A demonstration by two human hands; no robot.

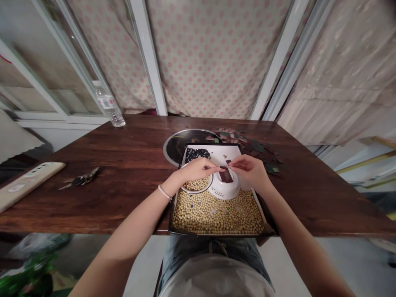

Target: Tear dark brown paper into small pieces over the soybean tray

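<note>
Both your hands work over an upturned bowl in a tray of beans.
Nearest you, the tray's point(222, 234) front edge sits at the edge of the desk point(102, 210), with yellow beans point(213, 216) spread across its front part. Beyond them, the white bowl point(224, 192) lies base up, a dark brown card point(226, 176) on top. Your left hand point(201, 168) reaches over a rimmed dish point(198, 192), its thumb touching the card; you cannot tell whether its fingers close on anything. Your right hand point(250, 170) has its fingertips drawn together at a small brown piece point(228, 162); a firm grip cannot be made out. Farther off, dark beans point(196, 154) fill the tray's far left corner; behind stand a round plate point(173, 149) and scattered pieces point(262, 150).
</note>
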